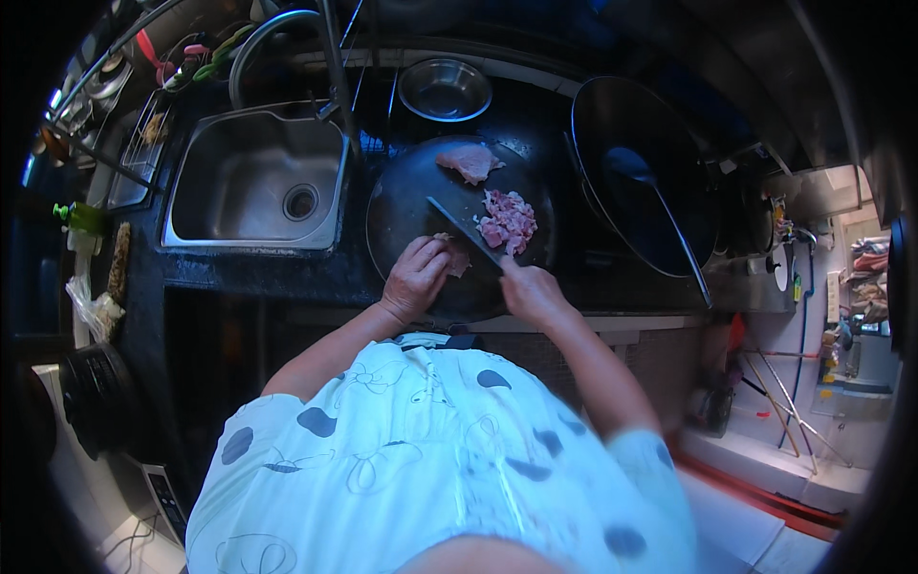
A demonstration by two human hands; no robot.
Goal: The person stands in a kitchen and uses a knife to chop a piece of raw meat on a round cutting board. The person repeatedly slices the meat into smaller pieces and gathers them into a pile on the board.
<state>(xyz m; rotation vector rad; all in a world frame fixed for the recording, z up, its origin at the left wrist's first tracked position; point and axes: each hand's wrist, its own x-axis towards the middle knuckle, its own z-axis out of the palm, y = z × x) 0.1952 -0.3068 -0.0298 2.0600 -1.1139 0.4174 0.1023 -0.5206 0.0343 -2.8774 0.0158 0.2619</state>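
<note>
On a round dark cutting board [401,194] lie a slab of raw meat [470,162] at the back and a heap of cut raw meat pieces [508,221] at the right. My left hand [418,276] rests with curled fingers on another piece of raw meat [457,260] near the front of the board. My right hand [533,290] is closed around the handle of a knife [462,228]. Its blade points to the back left, between the meat under my left hand and the heap. The handle is hidden in my fist.
A steel sink [251,179] with a faucet [244,57] is left of the board. Behind the board stands a metal bowl [445,90]. On the right is a large dark wok [624,208] with a long-handled metal ladle [674,215] in it. A green-topped bottle [82,217] stands far left.
</note>
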